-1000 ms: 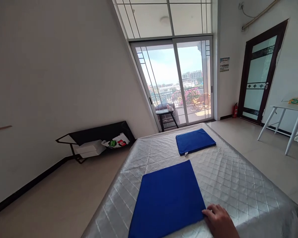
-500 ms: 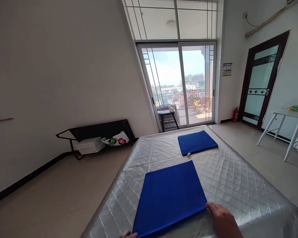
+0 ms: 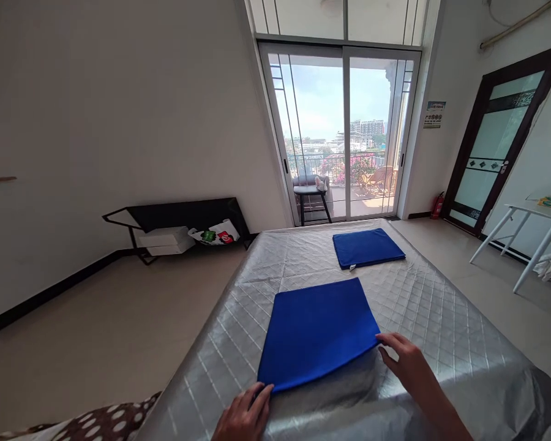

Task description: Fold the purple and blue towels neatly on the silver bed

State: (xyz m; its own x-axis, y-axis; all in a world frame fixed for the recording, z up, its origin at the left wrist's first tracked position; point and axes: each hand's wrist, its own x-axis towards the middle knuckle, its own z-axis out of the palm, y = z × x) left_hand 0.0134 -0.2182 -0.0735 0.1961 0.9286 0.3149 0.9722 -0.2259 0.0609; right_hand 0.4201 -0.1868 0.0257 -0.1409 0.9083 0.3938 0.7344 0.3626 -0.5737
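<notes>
A folded blue cloth [image 3: 319, 334] lies on the silver quilted cover [image 3: 445, 331] in front of me. My left hand [image 3: 244, 413] is closed on its near left corner, fingertips around the edge. At the near right corner, my right hand [image 3: 401, 358] pinches the edge between thumb and fingers. The cloth's near edge bows slightly between the two hands. Farther back on the same cover rests a second folded blue cloth [image 3: 368, 247], with a small white tag at its front edge; neither hand touches it.
Beyond the cover are a sliding glass door [image 3: 346, 135] and a dark stool [image 3: 310, 193]. A black rack [image 3: 183, 214] with white boxes [image 3: 165, 241] stands left. Brown dotted fabric [image 3: 114, 422] shows at the lower left. A white table [image 3: 535, 213] stands right.
The view has tilted down and both hands show more fully. The near blue cloth sits higher in view, with both hands still at its near corners; the right hand's fingers are straighter.
</notes>
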